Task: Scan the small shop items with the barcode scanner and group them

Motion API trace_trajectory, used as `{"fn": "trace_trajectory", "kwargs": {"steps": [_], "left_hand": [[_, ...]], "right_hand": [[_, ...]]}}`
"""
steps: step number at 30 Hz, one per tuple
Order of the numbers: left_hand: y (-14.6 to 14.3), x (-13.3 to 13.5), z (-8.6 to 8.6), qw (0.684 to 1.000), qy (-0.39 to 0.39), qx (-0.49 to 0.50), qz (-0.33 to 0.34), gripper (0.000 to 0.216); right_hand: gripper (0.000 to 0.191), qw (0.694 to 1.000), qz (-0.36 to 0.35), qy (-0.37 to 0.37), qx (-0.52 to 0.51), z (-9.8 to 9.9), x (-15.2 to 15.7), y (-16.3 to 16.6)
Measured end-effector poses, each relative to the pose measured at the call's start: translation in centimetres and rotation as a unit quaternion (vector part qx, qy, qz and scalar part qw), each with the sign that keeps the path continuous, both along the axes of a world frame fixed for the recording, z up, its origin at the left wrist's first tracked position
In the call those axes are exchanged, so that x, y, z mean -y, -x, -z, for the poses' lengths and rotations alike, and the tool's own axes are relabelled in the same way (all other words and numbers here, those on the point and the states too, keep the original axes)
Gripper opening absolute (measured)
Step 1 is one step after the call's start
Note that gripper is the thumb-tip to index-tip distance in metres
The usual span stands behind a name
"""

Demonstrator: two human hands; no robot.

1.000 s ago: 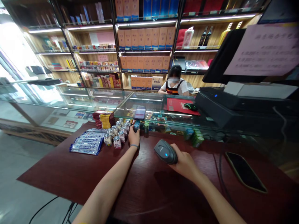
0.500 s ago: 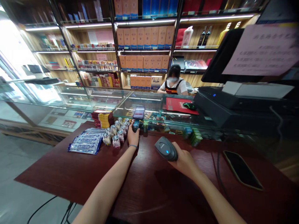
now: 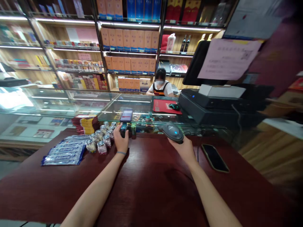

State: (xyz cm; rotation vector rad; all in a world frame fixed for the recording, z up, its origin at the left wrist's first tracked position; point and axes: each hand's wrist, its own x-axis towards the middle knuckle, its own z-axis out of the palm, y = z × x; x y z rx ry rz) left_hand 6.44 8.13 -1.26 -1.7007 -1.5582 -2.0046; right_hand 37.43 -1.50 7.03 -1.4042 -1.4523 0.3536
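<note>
My left hand [image 3: 121, 142] reaches to the far side of the dark red desk [image 3: 146, 189], thumb and fingers around a small blue container [image 3: 123, 130]. Just right of it stands a small green container [image 3: 133, 130]. A phone-like device [image 3: 126, 115] with a blurred screen is behind the fingers. In my right hand [image 3: 186, 149] is a dark grey barcode scanner [image 3: 174, 131], its blue light lit, held over the desk's far edge. Several small lidded jars [image 3: 101, 146] stand left of my left hand.
Blue-and-white packets [image 3: 66, 151] and stacked red and yellow packs [image 3: 86, 124] lie at left. A phone [image 3: 215, 157] lies at right. Beyond the glass counter [image 3: 142, 107] sits a person [image 3: 161, 85]. A monitor [image 3: 199, 63] stands right, near a mouse [image 3: 174, 106].
The view has turned right, so most things sit further left. My right hand has carried the scanner rightward and away, over where small green containers showed. My left hand stays at the blue container.
</note>
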Motion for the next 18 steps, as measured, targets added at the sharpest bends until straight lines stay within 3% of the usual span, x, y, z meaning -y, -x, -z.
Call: {"fn": "trace_trajectory", "kwargs": {"steps": [3,7,12,18], "left_hand": [[-1.1,0.4,-0.5,0.999,-0.035,-0.028,0.015,0.039],[-4.4,0.8,-1.2,0.993,-0.044,-0.07,0.089,0.037],[-11.1,0.7,-1.4,0.975,0.003,-0.071,0.209,0.043],[-19.9,0.7,-0.2,0.938,0.091,-0.031,0.332,0.049]], "right_hand": [[0.039,0.998,0.022,0.007,-0.061,-1.5,0.1,-2.3],[0.044,0.985,0.025,0.021,-0.167,-3.0,0.4,-5.4],[0.046,0.977,0.04,0.016,-0.209,-3.7,1.0,-8.3],[0.045,0.976,0.042,0.034,-0.213,-3.9,1.9,-10.8]]}}
